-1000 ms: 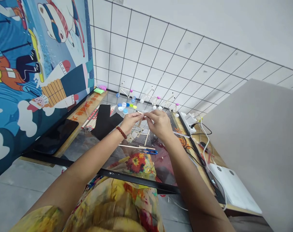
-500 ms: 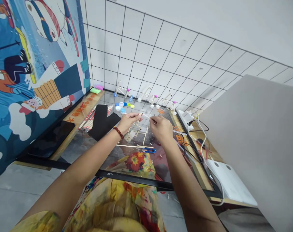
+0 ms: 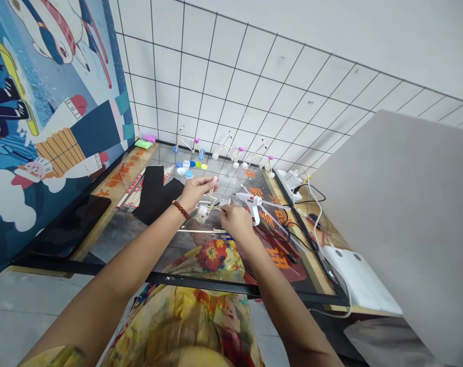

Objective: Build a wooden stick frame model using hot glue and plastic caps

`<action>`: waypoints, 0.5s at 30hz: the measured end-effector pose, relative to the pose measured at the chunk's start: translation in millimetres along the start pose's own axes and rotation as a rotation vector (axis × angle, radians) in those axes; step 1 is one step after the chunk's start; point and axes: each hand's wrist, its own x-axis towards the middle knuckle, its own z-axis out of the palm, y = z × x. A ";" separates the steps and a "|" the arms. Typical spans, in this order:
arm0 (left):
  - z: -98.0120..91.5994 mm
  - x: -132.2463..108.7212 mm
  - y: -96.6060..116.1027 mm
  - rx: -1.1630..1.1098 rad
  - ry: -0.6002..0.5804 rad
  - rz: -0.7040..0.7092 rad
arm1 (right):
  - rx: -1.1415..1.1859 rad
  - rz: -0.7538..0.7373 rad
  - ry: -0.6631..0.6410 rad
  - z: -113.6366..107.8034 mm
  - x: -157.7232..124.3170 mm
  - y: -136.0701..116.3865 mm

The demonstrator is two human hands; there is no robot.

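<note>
My left hand (image 3: pixel 198 192) is closed, thumb and fingers pinching a short pale wooden stick (image 3: pixel 215 181) above the glass-topped table. Lower and to its right, my right hand (image 3: pixel 237 221) has its fingers pressed together on the end of a thin wooden stick (image 3: pixel 216 207) close to the tabletop; the fingers partly hide it. A small clear packet (image 3: pixel 202 214) lies below the hands. Just right of my right hand rests a white hot glue gun (image 3: pixel 253 202). Partly covered by my right wrist is a blue-handled tool (image 3: pixel 227 236).
Several stick models with coloured bottle caps (image 3: pixel 239 150) stand along the mesh grid. Loose bottle caps (image 3: pixel 185 165), black card (image 3: pixel 151 196) and a bundle of sticks (image 3: pixel 134 192) lie left. A dark phone (image 3: pixel 73 227), cables (image 3: pixel 298 232) and a power strip (image 3: pixel 290 181) flank the sides.
My right hand has moved down and left, from level with my left hand to near the tabletop. The glue gun, hidden before, now shows. My left hand still pinches its stick.
</note>
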 end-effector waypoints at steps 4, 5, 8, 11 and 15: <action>0.0 -0.2 0.7 0.034 -0.003 0.018 | 0.012 -0.010 -0.009 2.9 0.3 -6.6; -0.2 0.1 0.8 0.044 -0.005 0.024 | 0.018 -0.020 -0.016 2.0 -0.8 -7.7; -1.0 1.9 2.6 0.070 -0.004 0.050 | 0.087 -0.047 0.018 -4.1 -9.8 -2.4; -1.9 3.9 7.2 0.076 0.013 0.096 | 0.180 0.102 0.145 -10.5 -23.8 22.8; -2.5 4.5 13.8 0.020 0.000 0.093 | 0.152 0.416 0.238 -9.9 -26.0 69.8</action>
